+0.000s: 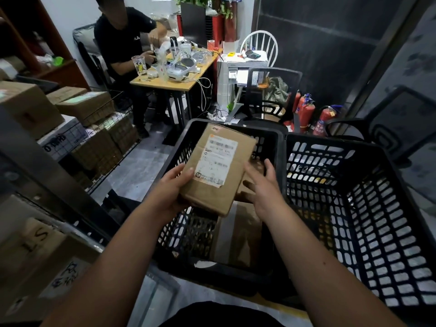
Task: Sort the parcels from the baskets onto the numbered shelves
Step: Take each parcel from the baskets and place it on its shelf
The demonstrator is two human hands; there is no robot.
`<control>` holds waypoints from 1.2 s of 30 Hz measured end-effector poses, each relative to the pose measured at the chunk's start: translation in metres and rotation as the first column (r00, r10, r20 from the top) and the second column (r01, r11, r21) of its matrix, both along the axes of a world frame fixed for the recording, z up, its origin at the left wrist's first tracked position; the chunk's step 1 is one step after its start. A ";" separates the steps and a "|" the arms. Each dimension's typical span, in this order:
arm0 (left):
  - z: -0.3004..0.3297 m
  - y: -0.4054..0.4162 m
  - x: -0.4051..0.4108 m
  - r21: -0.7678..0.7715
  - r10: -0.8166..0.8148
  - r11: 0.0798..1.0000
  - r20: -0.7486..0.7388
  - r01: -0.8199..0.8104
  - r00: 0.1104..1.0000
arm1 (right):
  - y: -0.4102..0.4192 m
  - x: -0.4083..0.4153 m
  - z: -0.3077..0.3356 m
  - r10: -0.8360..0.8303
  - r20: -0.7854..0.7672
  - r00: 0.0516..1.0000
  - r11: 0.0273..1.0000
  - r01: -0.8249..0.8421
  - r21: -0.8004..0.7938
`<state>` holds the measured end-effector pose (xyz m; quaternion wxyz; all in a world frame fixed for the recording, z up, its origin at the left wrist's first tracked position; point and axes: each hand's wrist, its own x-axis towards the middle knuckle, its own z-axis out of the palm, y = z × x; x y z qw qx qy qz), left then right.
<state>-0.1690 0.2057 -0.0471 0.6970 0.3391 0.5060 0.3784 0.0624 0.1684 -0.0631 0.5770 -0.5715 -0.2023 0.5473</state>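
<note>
A: Parcel [218,171] colour?
B: Brown cardboard, white label w/ orange mark. Baskets [368,208] black, slotted grid.
A: Bkgd?
B: Red extinguishers [306,114], tan tabletop [174,84], white chair [260,43].

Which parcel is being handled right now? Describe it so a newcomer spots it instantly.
Start at the two black plastic baskets side by side in front of the person; take the left basket. Above it, the left hand grips a flat brown cardboard parcel, with the right hand open beside it. Unlike the parcels lying in the basket, it is lifted and shows a white shipping label face up.
</note>
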 end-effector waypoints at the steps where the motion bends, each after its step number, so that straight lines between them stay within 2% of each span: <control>1: -0.002 -0.002 0.003 -0.003 0.052 0.999 0.018 -0.052 0.998 | -0.004 -0.003 0.000 0.062 0.071 0.996 0.998 -0.062 -0.006; 5: -0.006 -0.014 0.025 -0.006 0.215 0.977 0.078 -0.215 0.974 | -0.016 -0.015 0.000 0.249 0.190 0.950 0.963 -0.263 0.052; 9: -0.007 -0.027 0.039 0.001 0.238 0.971 0.056 -0.238 0.970 | -0.021 -0.017 0.003 0.269 0.202 0.942 0.947 -0.297 0.125; 12: -0.008 -0.032 0.041 0.063 0.180 0.982 -0.050 -0.177 0.982 | -0.020 -0.013 0.004 0.239 0.221 0.945 0.951 -0.274 0.145; 15: -0.008 -0.031 0.037 0.085 0.141 0.988 -0.150 -0.130 0.979 | -0.014 -0.008 0.002 0.247 0.331 0.911 0.936 -0.313 0.162; 19: -0.002 -0.024 0.020 0.166 0.057 0.986 -0.382 0.007 0.922 | 0.000 0.005 0.004 0.315 0.426 0.848 0.899 -0.411 0.152; 22: 0.010 -0.021 0.006 0.233 0.030 0.966 -0.538 0.115 0.842 | 0.009 0.011 0.004 0.350 0.471 0.809 0.871 -0.467 0.154; 23: 0.014 -0.021 0.003 0.261 0.038 0.952 -0.625 0.163 0.779 | 0.012 0.011 0.002 0.363 0.475 0.801 0.862 -0.483 0.155; 25: 0.015 -0.022 -0.003 0.310 0.116 0.910 -0.829 0.276 0.548 | 0.018 0.007 -0.001 0.388 0.482 0.786 0.844 -0.513 0.157; 26: 0.014 -0.022 -0.006 0.327 0.168 0.895 -0.878 0.303 0.448 | 0.021 0.005 -0.002 0.399 0.485 0.778 0.834 -0.528 0.161; 27: 0.013 -0.022 -0.008 0.344 0.214 0.891 -0.893 0.295 0.397 | 0.024 0.002 -0.002 0.409 0.487 0.772 0.823 -0.542 0.168; 32: 0.019 -0.026 -0.012 0.396 0.341 0.884 -0.910 0.250 0.235 | 0.035 -0.010 0.008 0.437 0.534 0.724 0.775 -0.604 0.184; 36: 0.030 -0.044 -0.016 0.438 0.401 0.878 -0.894 0.195 0.200 | 0.025 -0.015 0.021 0.430 0.583 0.689 0.733 -0.644 0.220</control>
